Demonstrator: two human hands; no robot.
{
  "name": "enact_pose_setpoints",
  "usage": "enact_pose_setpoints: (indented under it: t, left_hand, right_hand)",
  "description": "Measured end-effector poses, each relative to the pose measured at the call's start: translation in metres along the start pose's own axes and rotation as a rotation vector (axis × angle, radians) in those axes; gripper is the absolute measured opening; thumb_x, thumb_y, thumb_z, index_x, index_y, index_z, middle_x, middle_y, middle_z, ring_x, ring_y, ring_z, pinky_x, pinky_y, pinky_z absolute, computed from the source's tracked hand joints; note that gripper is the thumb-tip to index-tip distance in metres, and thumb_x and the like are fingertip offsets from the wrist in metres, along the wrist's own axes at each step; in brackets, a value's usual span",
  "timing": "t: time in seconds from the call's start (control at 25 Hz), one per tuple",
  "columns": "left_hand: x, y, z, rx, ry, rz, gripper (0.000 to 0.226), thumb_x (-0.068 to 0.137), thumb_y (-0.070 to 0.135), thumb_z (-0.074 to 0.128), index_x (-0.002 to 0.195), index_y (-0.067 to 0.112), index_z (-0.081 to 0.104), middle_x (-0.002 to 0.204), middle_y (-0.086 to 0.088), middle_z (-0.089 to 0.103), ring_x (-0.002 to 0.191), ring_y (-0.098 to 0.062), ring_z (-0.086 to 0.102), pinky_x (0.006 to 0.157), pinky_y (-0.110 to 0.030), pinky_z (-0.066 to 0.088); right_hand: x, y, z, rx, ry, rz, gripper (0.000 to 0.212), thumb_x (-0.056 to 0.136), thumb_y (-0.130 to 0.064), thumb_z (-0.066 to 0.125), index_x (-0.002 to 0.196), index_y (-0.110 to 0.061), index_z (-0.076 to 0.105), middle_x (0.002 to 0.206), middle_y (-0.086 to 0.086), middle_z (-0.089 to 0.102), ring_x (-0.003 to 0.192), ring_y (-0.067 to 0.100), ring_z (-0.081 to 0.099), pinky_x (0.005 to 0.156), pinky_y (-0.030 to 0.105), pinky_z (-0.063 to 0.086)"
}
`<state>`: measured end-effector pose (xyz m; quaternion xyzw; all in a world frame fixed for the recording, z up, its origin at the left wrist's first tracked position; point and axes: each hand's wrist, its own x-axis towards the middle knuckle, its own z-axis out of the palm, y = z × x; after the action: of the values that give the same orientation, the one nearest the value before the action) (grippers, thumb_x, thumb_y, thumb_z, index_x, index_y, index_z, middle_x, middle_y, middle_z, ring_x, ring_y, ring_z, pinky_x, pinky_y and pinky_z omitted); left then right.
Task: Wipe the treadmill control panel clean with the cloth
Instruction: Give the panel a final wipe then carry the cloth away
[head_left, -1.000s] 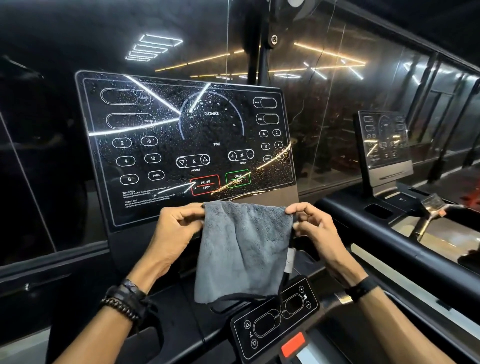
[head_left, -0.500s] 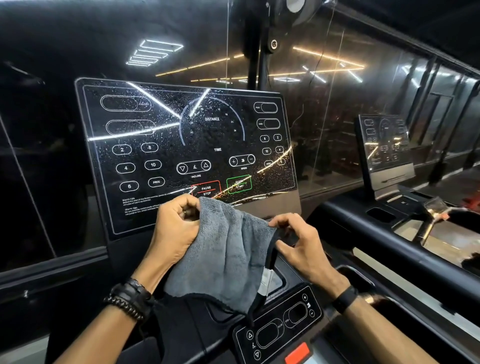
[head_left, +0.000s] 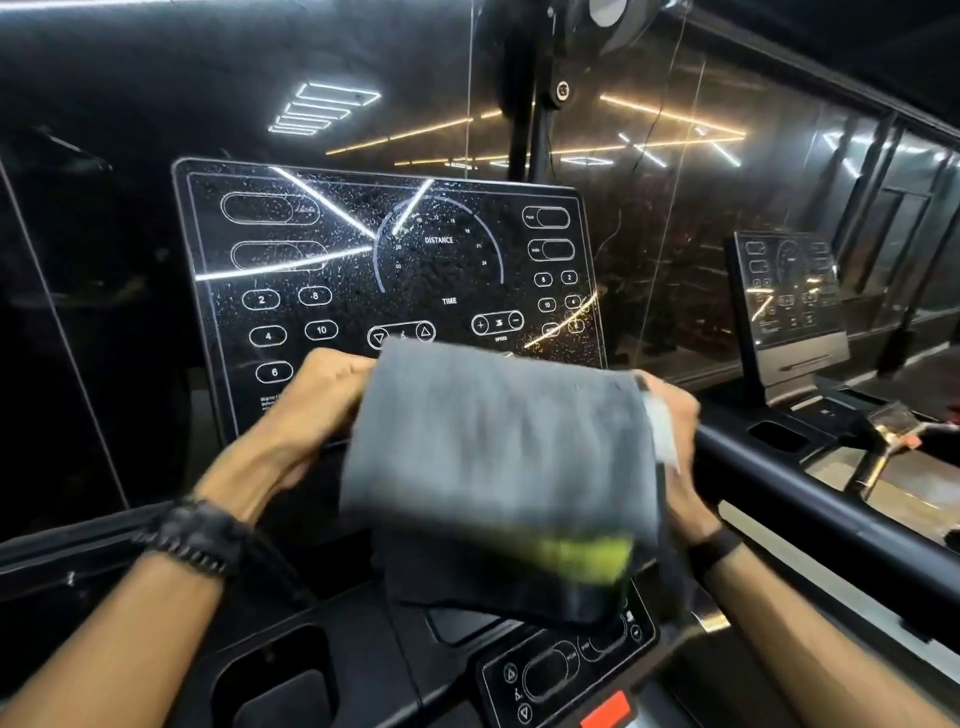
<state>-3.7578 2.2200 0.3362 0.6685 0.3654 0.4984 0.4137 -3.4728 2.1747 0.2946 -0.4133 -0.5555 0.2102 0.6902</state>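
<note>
Cloth (head_left: 498, 457) hangs between left hand (head_left: 332, 395) and right hand (head_left: 672, 415) grips.

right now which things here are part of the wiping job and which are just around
Part of the job:
grey cloth, held by left hand and right hand
droplet-covered control panel

Just around:
neighbouring treadmill's panel
lower button pad
black handrail

The room was dim and dark. Ceiling strip lights reflected in the glass wall (head_left: 675, 156) and glared as white streaks across the panel (head_left: 363, 260), showing up droplets. The cloth (head_left: 493, 467) and both hands were motion-blurred. Straight edges bowed toward the frame's sides.
</note>
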Motion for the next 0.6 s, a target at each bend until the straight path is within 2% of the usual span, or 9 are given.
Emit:
enact_pose_setpoints:
  t: [0.04, 0.08, 0.16, 0.2, 0.24, 0.32, 0.4, 0.48, 0.6]
  left_hand:
    - [0.003, -0.006, 0.001, -0.160, 0.062, -0.207, 0.040, 0.099, 0.010, 0.056, 0.059, 0.003, 0.054, 0.059, -0.013, 0.050, 0.046, -0.018, 0.053, 0.046, -0.027, 0.050]
    - [0.002, -0.016, 0.002, -0.239, 0.100, -0.372, 0.043, 0.100, 0.012, 0.051, 0.058, 0.007, 0.045, 0.056, -0.011, 0.044, 0.039, -0.019, 0.051, 0.042, -0.029, 0.052]
    - [-0.009, -0.038, 0.007, -0.163, 0.058, -0.516, 0.043, 0.100, 0.011, 0.051, 0.058, 0.006, 0.047, 0.054, -0.013, 0.052, 0.040, -0.023, 0.057, 0.043, -0.041, 0.057]
    - [-0.015, -0.047, 0.014, -0.046, -0.008, -0.562, 0.040, 0.100, 0.013, 0.055, 0.061, 0.003, 0.055, 0.058, -0.016, 0.060, 0.046, -0.027, 0.062, 0.048, -0.047, 0.060]
    - [-0.023, -0.055, 0.022, 0.066, -0.088, -0.607, 0.036, 0.099, 0.019, 0.057, 0.069, 0.001, 0.062, 0.067, -0.018, 0.068, 0.055, -0.029, 0.068, 0.056, -0.051, 0.062]
    - [-0.036, -0.072, 0.044, 0.161, -0.269, -0.707, 0.040, 0.100, 0.037, 0.057, 0.093, -0.001, 0.067, 0.088, -0.022, 0.075, 0.070, -0.032, 0.073, 0.064, -0.052, 0.061]
    - [-0.041, -0.089, 0.065, 0.142, -0.399, -0.768, 0.056, 0.099, 0.054, 0.049, 0.112, 0.001, 0.063, 0.103, -0.024, 0.073, 0.081, -0.032, 0.074, 0.072, -0.054, 0.061]
    - [-0.042, -0.101, 0.080, 0.101, -0.432, -0.769, 0.066, 0.094, 0.066, 0.046, 0.124, 0.009, 0.059, 0.112, -0.018, 0.070, 0.094, -0.029, 0.073, 0.077, -0.051, 0.061]
    - [-0.038, -0.109, 0.086, -0.157, -0.447, -0.710, 0.063, 0.085, 0.070, 0.053, 0.126, 0.023, 0.063, 0.119, -0.007, 0.072, 0.110, -0.028, 0.068, 0.086, -0.043, 0.055]
  right_hand:
    - [0.007, 0.009, 0.000, 0.148, -0.014, 0.358, 0.030, 0.056, -0.039, 0.062, 0.069, -0.012, 0.058, 0.070, -0.006, 0.064, 0.063, 0.007, 0.057, 0.064, 0.023, 0.047]
    - [0.009, 0.020, -0.004, 0.232, -0.056, 0.621, 0.031, 0.055, -0.033, 0.063, 0.076, -0.010, 0.063, 0.078, 0.003, 0.067, 0.071, 0.017, 0.063, 0.069, 0.028, 0.051]
    - [0.005, 0.030, -0.009, 0.204, -0.084, 0.825, 0.022, 0.063, -0.023, 0.061, 0.080, -0.010, 0.065, 0.079, 0.012, 0.066, 0.072, 0.028, 0.064, 0.070, 0.033, 0.054]
    - [0.001, 0.029, -0.008, 0.229, -0.093, 0.835, 0.009, 0.072, -0.019, 0.059, 0.073, -0.011, 0.062, 0.071, 0.009, 0.062, 0.065, 0.025, 0.062, 0.065, 0.031, 0.053]
    - [-0.004, 0.027, -0.006, 0.277, -0.097, 0.830, 0.018, 0.081, -0.016, 0.054, 0.064, -0.013, 0.058, 0.064, 0.005, 0.057, 0.058, 0.019, 0.058, 0.061, 0.029, 0.050]
    - [-0.010, 0.027, 0.002, 0.273, -0.167, 0.728, 0.032, 0.091, -0.013, 0.050, 0.060, -0.016, 0.059, 0.064, 0.001, 0.054, 0.060, 0.013, 0.053, 0.065, 0.032, 0.045]
    - [-0.012, 0.017, 0.013, 0.222, -0.243, 0.613, 0.027, 0.091, -0.013, 0.050, 0.066, -0.014, 0.059, 0.066, 0.002, 0.053, 0.064, 0.014, 0.050, 0.066, 0.032, 0.043]
    - [-0.010, 0.009, 0.013, 0.238, -0.282, 0.590, 0.023, 0.092, -0.014, 0.050, 0.069, -0.011, 0.056, 0.064, 0.004, 0.051, 0.061, 0.015, 0.049, 0.060, 0.030, 0.043]
    - [-0.008, 0.002, 0.004, 0.275, -0.268, 0.585, 0.020, 0.088, -0.020, 0.055, 0.070, -0.011, 0.059, 0.066, 0.006, 0.053, 0.061, 0.017, 0.052, 0.061, 0.030, 0.044]
